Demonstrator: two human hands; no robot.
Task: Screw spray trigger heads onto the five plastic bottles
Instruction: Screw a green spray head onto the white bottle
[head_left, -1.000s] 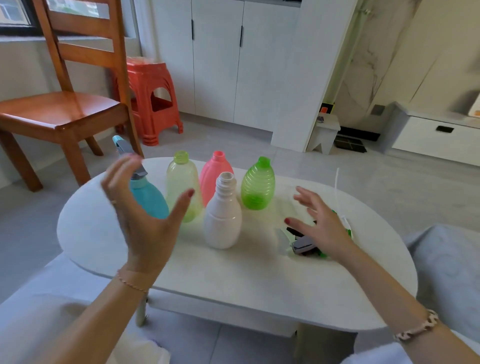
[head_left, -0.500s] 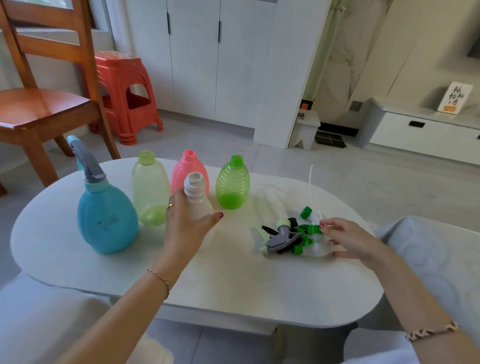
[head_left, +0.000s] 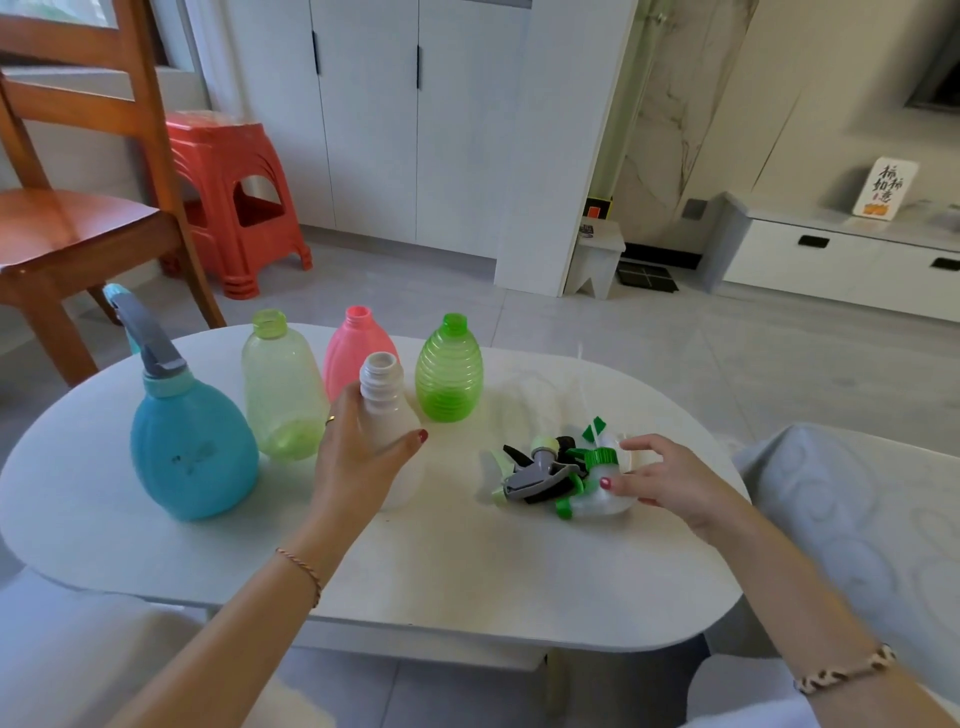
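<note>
One white bottle (head_left: 387, 415) gripped, four bottles uncapped.
Left hand (head_left: 358, 457) fingers wrap its light, thin-walled shoulder; right hand (head_left: 670, 480) fingers pinch a trigger head (head_left: 597, 475). Hold gently below the neck.

A home living room: wooden chair (head_left: 78, 218), red plastic stool (head_left: 234, 192), white cupboards (head_left: 415, 119), tiled floor (head_left: 727, 353).

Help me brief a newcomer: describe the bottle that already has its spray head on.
On the white oval table, five bottles stand toward the far left. The finished one is the blue bottle at the left end, round and squat, the only one capped with a grey trigger head.
</note>
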